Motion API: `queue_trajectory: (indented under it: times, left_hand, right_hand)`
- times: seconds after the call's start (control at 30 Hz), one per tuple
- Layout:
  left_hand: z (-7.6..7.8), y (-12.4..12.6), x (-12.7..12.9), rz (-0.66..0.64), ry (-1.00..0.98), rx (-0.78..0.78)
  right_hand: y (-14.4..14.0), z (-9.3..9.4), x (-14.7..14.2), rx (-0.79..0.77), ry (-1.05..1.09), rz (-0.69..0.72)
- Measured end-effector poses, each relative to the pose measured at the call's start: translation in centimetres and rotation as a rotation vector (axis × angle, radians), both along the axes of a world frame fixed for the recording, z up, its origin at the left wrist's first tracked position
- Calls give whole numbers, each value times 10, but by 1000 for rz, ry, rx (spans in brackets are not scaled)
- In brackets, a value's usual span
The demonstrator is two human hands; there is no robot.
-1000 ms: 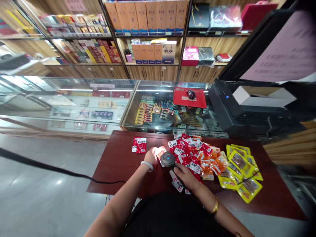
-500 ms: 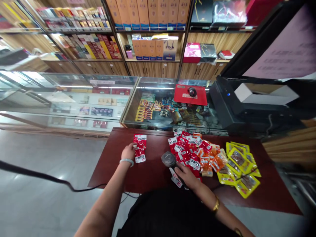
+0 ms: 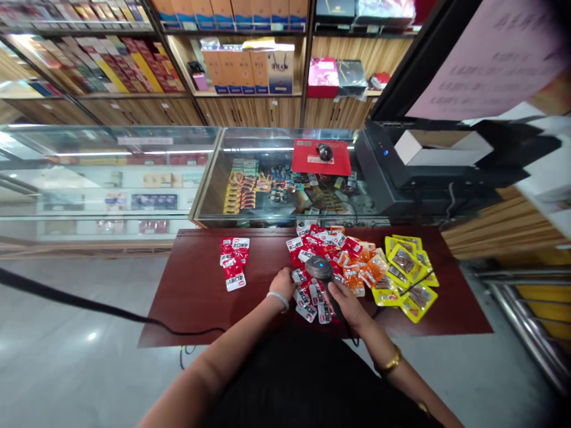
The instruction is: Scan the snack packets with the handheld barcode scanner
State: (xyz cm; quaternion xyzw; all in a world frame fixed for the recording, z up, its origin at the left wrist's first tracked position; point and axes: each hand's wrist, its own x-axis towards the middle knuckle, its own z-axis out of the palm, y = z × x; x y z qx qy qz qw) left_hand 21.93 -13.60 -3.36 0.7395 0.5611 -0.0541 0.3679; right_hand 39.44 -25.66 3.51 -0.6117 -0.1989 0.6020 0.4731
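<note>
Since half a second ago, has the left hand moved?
Yes. The left hand has left the small red stack and gone right, to the red packets beside the scanner.

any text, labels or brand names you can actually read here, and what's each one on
None can be read.
Red packets: white labels with dark characters, too small.
Pink sheet: printed lines, blurred.
Orange boxes on the shelf: print too small.
Red mat: white label, blurred.

Head camera looks steeply down over the table (image 3: pixel 214 309), edges somewhat warped.
</note>
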Motion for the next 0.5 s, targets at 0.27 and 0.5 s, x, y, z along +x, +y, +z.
queue_trajectory:
  times: [0.27, 0.5]
  left_hand:
    - [-1, 5, 10, -85, 71, 118]
    - [-10, 10, -22, 229, -174, -79]
  right_hand:
    - [-3, -2, -4, 43, 11, 51]
    - [0, -3, -6, 34, 12, 45]
